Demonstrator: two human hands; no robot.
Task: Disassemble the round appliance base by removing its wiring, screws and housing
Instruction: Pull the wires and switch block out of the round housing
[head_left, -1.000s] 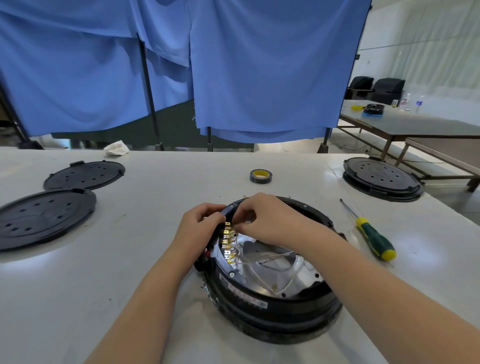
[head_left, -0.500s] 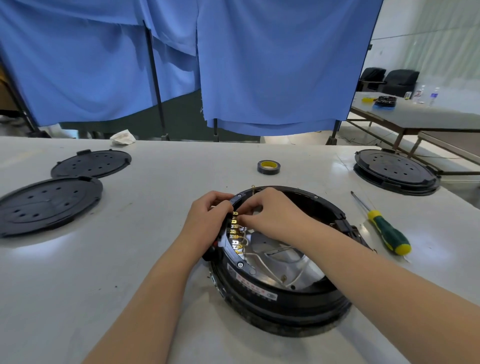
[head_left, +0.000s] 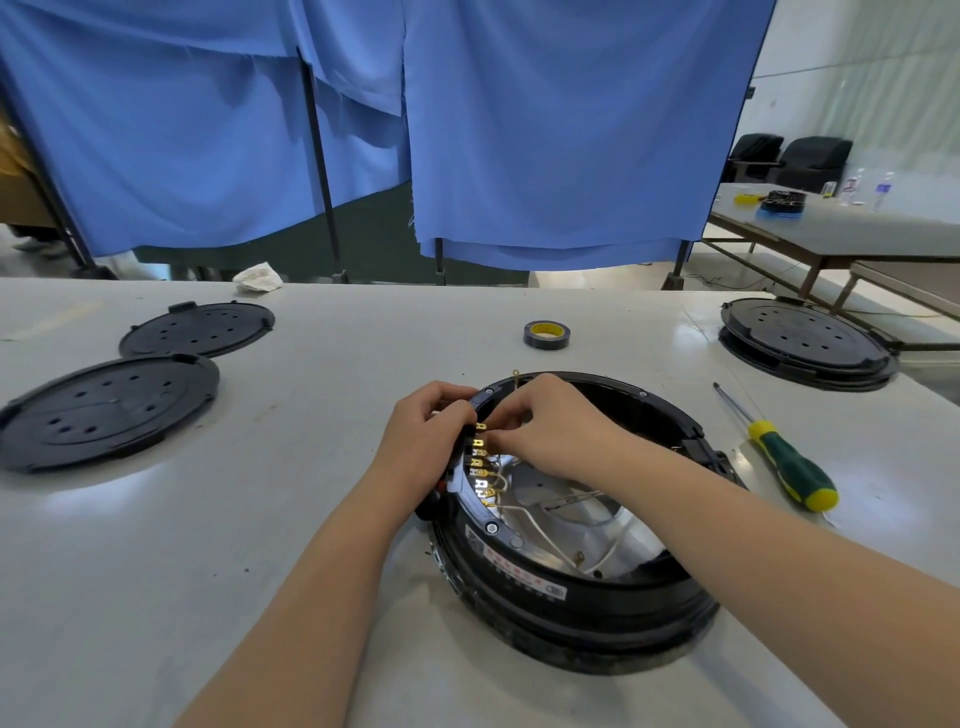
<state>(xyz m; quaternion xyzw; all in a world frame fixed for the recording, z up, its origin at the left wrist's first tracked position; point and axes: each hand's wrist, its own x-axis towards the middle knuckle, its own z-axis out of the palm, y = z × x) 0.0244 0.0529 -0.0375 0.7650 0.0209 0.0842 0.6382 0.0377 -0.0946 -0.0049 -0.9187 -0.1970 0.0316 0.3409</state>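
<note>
Two hands: both work at the far-left rim of the round appliance base (head_left: 566, 587), close together.
Left hand (head_left: 426, 441): fingers curled over the outside of the black rim, gripping it beside the row of brass terminals (head_left: 480, 465).
Right hand (head_left: 550, 426): reaches across the open top; fingertips (head_left: 506, 434) are bunched in a pinch at the upper end of the terminal row. What exactly sits between them is too small to tell.
Base: a black ring housing, lying open side up on the white table (head_left: 208, 571), near its front and slightly right of centre.
Inside the base: a silver metal plate (head_left: 618, 540) with thin white wires (head_left: 524, 519) running from the terminals across it.
Screwdriver (head_left: 779, 452): green and yellow handle, lying flat on the table to the right of the base, apart from it, tip pointing away.
Tape roll (head_left: 546, 334): black with a yellow core, lying flat beyond the base.
Left side of table: two black round covers (head_left: 109, 410) with holes, lying flat, one behind the other.
Far right corner: another black round unit (head_left: 808, 343), near the table edge.
Backdrop: blue cloth screens (head_left: 545, 130) hang on stands behind the table.
</note>
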